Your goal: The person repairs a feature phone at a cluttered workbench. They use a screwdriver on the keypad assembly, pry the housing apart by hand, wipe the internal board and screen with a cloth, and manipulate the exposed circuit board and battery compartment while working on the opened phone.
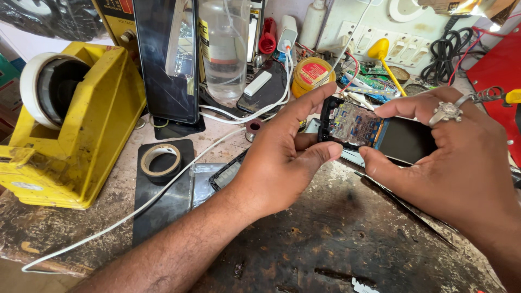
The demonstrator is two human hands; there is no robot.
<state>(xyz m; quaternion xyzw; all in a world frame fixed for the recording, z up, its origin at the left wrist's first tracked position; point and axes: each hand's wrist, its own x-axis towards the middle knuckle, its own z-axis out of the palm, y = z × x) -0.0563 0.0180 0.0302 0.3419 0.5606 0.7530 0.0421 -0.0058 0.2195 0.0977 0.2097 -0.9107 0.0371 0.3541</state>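
Observation:
Both hands hold a small opened phone body [374, 130] above the worn workbench [325, 233]. Its left half shows a bare circuit board; its right half is a dark screen. My left hand [282, 157] pinches the board end between thumb and forefinger. My right hand [456, 157], with a silver ring on one finger, grips the screen end from the right, thumb below and forefinger on top. Under the phone a thin metal tool [401, 203] lies on the bench.
A large yellow tape dispenser [81, 125] stands at left. A tape roll [161, 161] lies on a black pad, crossed by a white cable [163, 190]. A dark tablet [165, 59], a clear bottle [223, 49], a yellow tin [311, 76] and tangled wires crowd the back. A red panel [499, 70] is at right.

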